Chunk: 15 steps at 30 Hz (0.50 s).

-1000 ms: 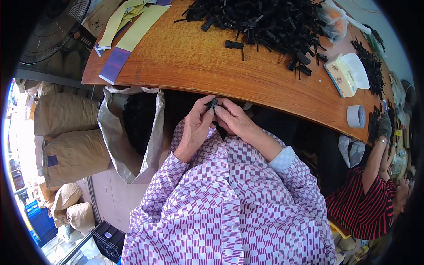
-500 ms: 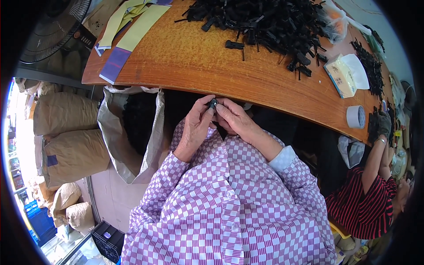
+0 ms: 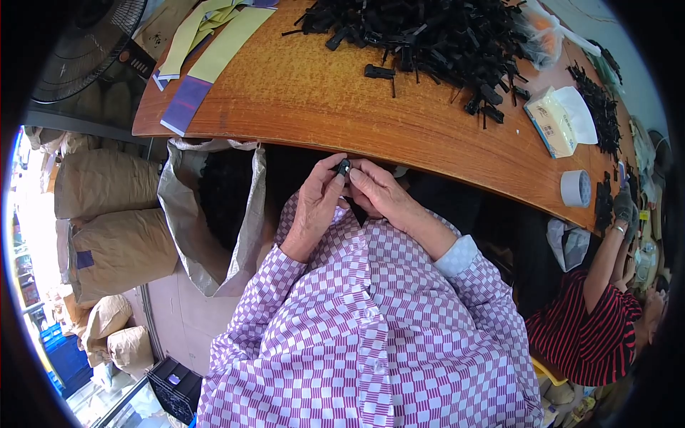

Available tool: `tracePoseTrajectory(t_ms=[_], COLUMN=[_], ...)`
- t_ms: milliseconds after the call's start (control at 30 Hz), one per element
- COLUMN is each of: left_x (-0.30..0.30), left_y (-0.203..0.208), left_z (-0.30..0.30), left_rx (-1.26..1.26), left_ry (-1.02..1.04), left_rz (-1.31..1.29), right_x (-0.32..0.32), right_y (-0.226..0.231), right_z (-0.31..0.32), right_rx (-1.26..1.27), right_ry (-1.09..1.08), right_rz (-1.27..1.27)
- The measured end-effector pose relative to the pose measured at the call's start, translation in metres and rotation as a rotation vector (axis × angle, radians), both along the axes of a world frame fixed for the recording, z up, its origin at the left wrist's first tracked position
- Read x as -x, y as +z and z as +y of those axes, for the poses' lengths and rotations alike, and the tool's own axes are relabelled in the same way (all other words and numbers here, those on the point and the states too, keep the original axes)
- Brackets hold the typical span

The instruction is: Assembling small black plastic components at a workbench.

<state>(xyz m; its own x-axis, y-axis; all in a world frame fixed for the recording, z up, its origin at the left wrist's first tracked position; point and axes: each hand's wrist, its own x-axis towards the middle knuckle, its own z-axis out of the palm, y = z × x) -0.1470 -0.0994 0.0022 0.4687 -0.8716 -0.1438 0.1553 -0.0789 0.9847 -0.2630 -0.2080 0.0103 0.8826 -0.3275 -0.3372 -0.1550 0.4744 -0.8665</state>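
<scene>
Between my fingertips, just off the table's near edge, is a small black plastic part; its exact kind is too small to tell. My left hand pinches it from the left side. From the right, the thumb and fingers of my right hand close on it too. A large heap of similar-looking black plastic parts with thin tails covers the far side of the table, and one black part lies apart in front of it.
The wooden table bears yellow and purple strips, a tissue box and a tape roll. An open white sack holding black stuff stands at left, beside brown sacks. At right, a co-worker's gloved hand works near more black parts.
My hands stay almost still around the black part. The co-worker's gloved hand at the right has shifted slightly away from the black pieces there.
</scene>
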Motion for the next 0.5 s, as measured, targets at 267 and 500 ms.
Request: tracePoseTrajectory(t_ms=[267,500], left_x=[0.0008,0.0009], left_y=[0.0022,0.0009], left_z=[0.0026,0.0036], left_rx=[-0.029,-0.032], left_ry=[-0.032,-0.037], left_rz=[0.055,0.057], right_x=[0.0005,0.0006], right_y=[-0.0015,-0.0006], right_z=[0.0003,0.0004], right_rx=[-0.003,-0.017], right_ry=[-0.011,-0.01], right_rz=[-0.006,0.002])
